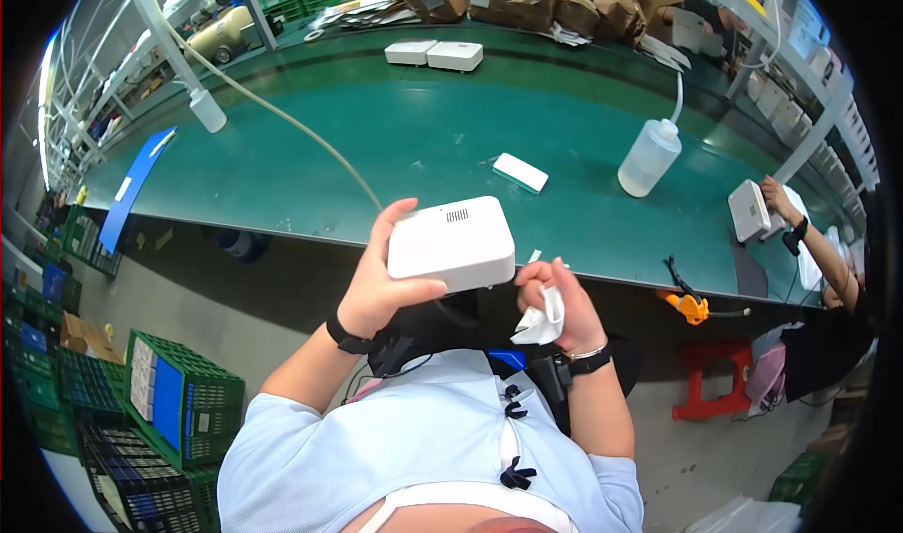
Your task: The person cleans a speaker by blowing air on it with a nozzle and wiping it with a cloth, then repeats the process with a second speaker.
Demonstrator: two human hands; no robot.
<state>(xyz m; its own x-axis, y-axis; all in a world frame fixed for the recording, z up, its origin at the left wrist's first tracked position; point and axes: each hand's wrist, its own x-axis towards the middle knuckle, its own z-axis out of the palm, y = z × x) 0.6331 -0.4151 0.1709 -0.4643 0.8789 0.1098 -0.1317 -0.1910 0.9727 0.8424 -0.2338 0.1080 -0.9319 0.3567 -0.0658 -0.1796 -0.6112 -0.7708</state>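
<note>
My left hand (369,284) is wrapped round a white plastic box-shaped device (450,249) with rounded corners and a small dark vent grille on top. The device is held up in front of my body, by the near edge of the green table. Close to its right side, my right hand (578,315) is closed on a crumpled white cloth (541,320), which hangs below the fingers. Beyond both hands, a small white rectangular block (520,173) lies on the tabletop (395,147).
A clear squeeze bottle (649,161) stands to the right. Two white devices (455,56) sit at the back. An orange air gun (692,307) hangs at the near edge. Right, a co-worker's hand (779,199) touches another device (750,211). A red stool (713,378) and green crates (212,415) stand below.
</note>
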